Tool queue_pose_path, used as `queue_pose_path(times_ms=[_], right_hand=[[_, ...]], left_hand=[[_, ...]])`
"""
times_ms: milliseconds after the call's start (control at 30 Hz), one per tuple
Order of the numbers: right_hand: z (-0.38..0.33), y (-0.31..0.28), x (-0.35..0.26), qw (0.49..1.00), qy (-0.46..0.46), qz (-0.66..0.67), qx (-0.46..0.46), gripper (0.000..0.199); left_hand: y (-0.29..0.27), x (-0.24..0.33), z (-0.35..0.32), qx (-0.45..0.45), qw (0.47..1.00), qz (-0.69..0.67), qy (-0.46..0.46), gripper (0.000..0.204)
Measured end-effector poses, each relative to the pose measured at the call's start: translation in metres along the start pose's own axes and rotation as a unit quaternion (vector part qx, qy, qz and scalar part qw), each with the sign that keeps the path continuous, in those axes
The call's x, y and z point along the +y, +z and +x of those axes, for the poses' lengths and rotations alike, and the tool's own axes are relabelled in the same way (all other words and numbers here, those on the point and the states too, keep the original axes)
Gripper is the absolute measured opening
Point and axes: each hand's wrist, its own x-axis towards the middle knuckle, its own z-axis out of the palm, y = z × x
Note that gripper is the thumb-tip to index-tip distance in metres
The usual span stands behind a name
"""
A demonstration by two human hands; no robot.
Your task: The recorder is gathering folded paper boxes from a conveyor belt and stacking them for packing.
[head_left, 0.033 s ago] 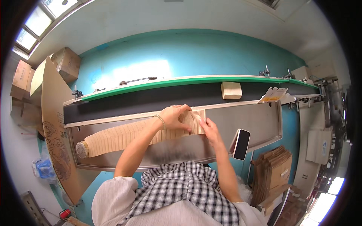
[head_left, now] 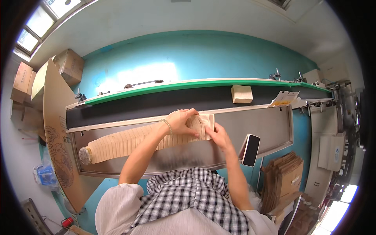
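Observation:
A long row of tan folded paper sheets [head_left: 121,141], which look like paper napkins, stands on edge on the metal tray [head_left: 258,121]. Its left end rests against a round, clear-wrapped object [head_left: 85,155]. My left hand [head_left: 182,123], with a beaded bracelet at the wrist, is curved over the row near its right end, thumb and fingers gripping the sheets. At that end my right hand [head_left: 219,137] pinches the last sheets, its thumb tucked in at a paler bundle of paper [head_left: 207,120]. The far fingers of both hands are partly hidden.
Behind the tray runs a black conveyor belt [head_left: 164,104] with a green edge rail [head_left: 172,87], carrying a cream paper stack [head_left: 242,94]. An opened carton [head_left: 284,98] sits at the right. A phone [head_left: 251,150] leans by the tray's near edge. Tall cardboard [head_left: 58,137] stands left; flattened boxes [head_left: 282,180] lie lower right.
The cream stack on the belt has shifted slightly to the right. My right fingers have moved a little, with the thumb further in at the row's end. My left hand stays put.

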Motion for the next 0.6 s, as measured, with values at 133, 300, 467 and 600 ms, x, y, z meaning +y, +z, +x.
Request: queue_pose_path(times_ms=[133, 300, 467, 600], right_hand=[[0.038, -0.011, -0.016, 0.991, -0.016, 0.113, 0.071, 0.031], [0.031, 0.017, 0.027, 0.974, -0.198, -0.089, 0.061, 0.042], [0.007, 0.039, 0.004, 0.999, -0.025, 0.004, 0.030, 0.037], [0.005, 0.026, 0.003, 0.999, -0.004, -0.035, 0.020, 0.032]], left_hand=[[-0.002, 0.003, 0.001, -0.004, 1.000, -0.020, 0.003, 0.083], [0.012, -0.014, 0.004, 0.025, 1.000, 0.001, 0.011, 0.089], [-0.004, -0.006, -0.013, 0.027, 0.999, 0.027, 0.018, 0.093], [-0.007, -0.004, -0.017, -0.012, 0.999, 0.031, -0.022, 0.088]])
